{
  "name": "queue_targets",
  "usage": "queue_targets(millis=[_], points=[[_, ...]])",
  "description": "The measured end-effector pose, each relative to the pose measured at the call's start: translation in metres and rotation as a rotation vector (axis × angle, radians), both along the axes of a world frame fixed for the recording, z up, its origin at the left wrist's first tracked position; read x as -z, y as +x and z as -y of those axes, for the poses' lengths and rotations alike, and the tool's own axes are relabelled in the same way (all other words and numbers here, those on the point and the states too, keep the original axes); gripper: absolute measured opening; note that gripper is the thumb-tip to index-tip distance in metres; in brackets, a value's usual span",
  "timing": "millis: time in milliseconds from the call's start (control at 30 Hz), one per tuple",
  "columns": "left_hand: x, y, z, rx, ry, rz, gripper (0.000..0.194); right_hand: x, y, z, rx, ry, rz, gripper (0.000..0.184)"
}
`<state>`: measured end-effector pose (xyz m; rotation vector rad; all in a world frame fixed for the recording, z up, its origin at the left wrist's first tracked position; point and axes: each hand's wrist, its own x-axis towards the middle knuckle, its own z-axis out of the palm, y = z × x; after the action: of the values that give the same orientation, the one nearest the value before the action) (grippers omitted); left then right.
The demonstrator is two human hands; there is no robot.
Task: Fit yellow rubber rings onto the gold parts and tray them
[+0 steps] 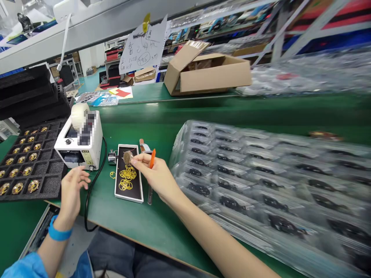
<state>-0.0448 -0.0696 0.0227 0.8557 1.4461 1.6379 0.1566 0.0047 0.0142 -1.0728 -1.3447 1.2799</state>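
Observation:
My right hand (156,173) pinches a round, brownish metal disc (127,157), resembling a watch movement, over the upper end of a white-rimmed tray (141,189). An orange pointed tool (152,157) sticks up from between the same hand's fingers; its kind is unclear. Yellow rings (127,173) lie in a heap on the tray's dark floor. My left hand (73,189) is empty, its fingers apart and slightly bent, just in front of the white tape dispenser (78,143). A blue band (58,230) circles that wrist.
At left, a black foam tray (49,170) holds several gold round parts. A small metal counter (112,157) and black cable (92,189) sit near the white tray. Clear plastic trays (185,154) with dark pieces fill the right side. An opened cardboard box (214,79) stands behind.

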Motion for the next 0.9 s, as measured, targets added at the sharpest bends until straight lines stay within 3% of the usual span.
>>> queue_targets(millis=[133, 233, 333, 400, 500, 567, 633, 767, 900], points=[[-0.005, -0.031, -0.014, -0.027, -0.130, 0.296, 0.038, -0.003, 0.005, 0.000, 0.024, -0.018, -0.009, 0.026], [-0.007, -0.039, -0.022, -0.065, -0.132, 0.251, 0.035, -0.005, 0.004, 0.002, 0.018, -0.043, -0.020, 0.028], [-0.014, -0.036, -0.024, -0.108, -0.011, 0.110, 0.025, -0.008, 0.003, 0.003, -0.005, -0.065, -0.043, 0.029], [-0.023, -0.031, -0.023, -0.121, 0.113, -0.077, 0.019, -0.009, 0.002, 0.003, -0.039, -0.103, -0.074, 0.030], [-0.038, -0.024, -0.026, -0.041, 0.294, -0.637, 0.013, -0.009, 0.002, 0.002, -0.086, -0.191, -0.142, 0.034], [-0.048, -0.021, -0.031, 0.075, 0.308, -0.976, 0.015, -0.007, 0.002, 0.000, -0.101, -0.222, -0.190, 0.036], [-0.057, -0.017, -0.037, 0.155, 0.273, -1.136, 0.017, -0.005, 0.002, -0.003, -0.118, -0.231, -0.228, 0.038], [-0.068, -0.001, -0.040, 0.236, 0.305, -1.024, 0.018, -0.002, 0.003, -0.005, -0.163, -0.242, -0.291, 0.039], [-0.059, 0.027, -0.039, 0.514, 0.333, -0.815, 0.022, -0.004, 0.006, -0.001, -0.219, -0.235, -0.311, 0.039]])
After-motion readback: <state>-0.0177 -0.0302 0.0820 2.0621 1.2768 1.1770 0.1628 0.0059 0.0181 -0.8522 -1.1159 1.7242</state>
